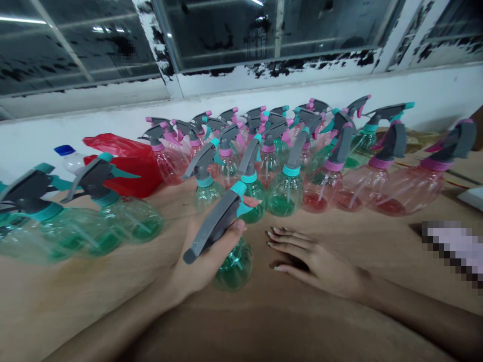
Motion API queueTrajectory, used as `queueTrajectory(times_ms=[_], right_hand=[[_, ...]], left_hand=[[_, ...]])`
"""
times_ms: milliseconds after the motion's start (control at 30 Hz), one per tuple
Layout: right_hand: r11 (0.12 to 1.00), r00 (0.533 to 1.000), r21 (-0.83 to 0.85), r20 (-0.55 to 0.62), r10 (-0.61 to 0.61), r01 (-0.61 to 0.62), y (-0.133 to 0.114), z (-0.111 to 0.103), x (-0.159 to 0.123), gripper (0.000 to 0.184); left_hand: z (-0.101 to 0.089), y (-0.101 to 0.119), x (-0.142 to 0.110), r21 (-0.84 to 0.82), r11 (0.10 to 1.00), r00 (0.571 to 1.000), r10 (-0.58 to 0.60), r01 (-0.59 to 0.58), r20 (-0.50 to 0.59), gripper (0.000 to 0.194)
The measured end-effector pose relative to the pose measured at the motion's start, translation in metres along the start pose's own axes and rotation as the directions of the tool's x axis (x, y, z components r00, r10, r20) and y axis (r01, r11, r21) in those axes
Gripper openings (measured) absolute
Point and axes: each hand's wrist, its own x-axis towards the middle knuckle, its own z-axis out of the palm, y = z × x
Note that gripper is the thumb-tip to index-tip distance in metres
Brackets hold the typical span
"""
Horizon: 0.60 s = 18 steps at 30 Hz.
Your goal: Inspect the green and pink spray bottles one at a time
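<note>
My left hand [206,261] is wrapped round the neck of a green spray bottle [234,271] with a grey and teal trigger head. That bottle stands upright on the wooden table [287,322], close in front of me. To its right, my right hand [317,259] rests on the tabletop, fingers stretched out and holding nothing. Just beyond both hands stand more spray bottles, among them a green one [285,193] with a teal collar and a pink one [324,183] with a pink collar.
Several green spray bottles [132,216] stand at the left. A red plastic bag [132,171] and a blue-capped bottle [71,158] are behind them. Many pink and green bottles crowd the back, before a white wall [113,113]. A blurred-out flat object [456,246] lies at right.
</note>
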Motion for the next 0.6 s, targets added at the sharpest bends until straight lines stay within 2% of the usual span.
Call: queueTrajectory(times_ms=[367, 533, 600], right_hand=[[0.999, 1.000, -0.039, 0.024, 0.000, 0.001, -0.0001, 0.0001, 0.0001, 0.048], [1.000, 1.000, -0.003, 0.012, 0.001, -0.001, -0.0004, -0.0005, 0.0000, 0.049], [1.000, 1.000, 0.001, 0.015, 0.006, -0.006, -0.0004, -0.0004, 0.0000, 0.049]], left_hand=[[-0.0020, 0.0023, -0.0002, -0.010, 1.000, 1.000, -0.002, 0.002, 0.020, 0.030], [0.0031, 0.0004, -0.0022, -0.049, 0.999, 1.000, -0.020, 0.019, -0.023, 0.026], [0.0038, 0.0015, -0.0022, -0.013, 1.000, 1.000, -0.010, 0.009, -0.029, 0.025]])
